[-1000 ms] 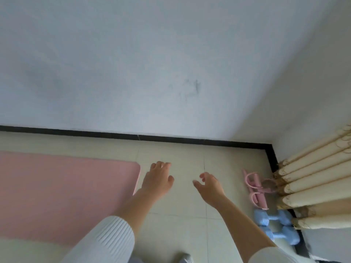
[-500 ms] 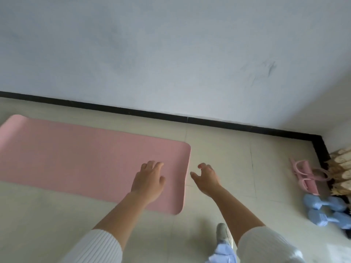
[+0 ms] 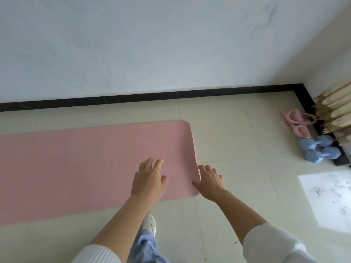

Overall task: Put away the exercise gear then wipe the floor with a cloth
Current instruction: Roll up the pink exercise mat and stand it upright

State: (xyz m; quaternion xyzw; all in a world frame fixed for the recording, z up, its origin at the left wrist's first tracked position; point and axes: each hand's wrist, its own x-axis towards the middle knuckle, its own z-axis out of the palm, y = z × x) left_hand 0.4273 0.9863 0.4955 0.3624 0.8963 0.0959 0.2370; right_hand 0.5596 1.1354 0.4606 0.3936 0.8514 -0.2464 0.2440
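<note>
A pink exercise mat (image 3: 79, 164) lies flat on the tiled floor, running off the left edge. My left hand (image 3: 149, 179) hovers over the mat near its right end, fingers spread and holding nothing. My right hand (image 3: 209, 180) reaches down just beside the mat's right edge, fingers loosely extended, empty. Whether it touches the edge I cannot tell. Two light-blue dumbbells (image 3: 319, 149) lie at the right by the wall, with a pink pedal resistance band (image 3: 297, 124) just behind them.
A white wall with a black skirting board (image 3: 133, 98) runs behind the mat. Cream curtain folds (image 3: 336, 111) hang in the right corner. A bright sunlit patch (image 3: 328, 200) lies on the tiles at right. My shoe (image 3: 150, 223) and blue trouser leg stand below the mat.
The view has swung left and down, bringing the mat's right end under my hands. Both hands have lowered toward the mat, and the dumbbells have shifted to the right edge.
</note>
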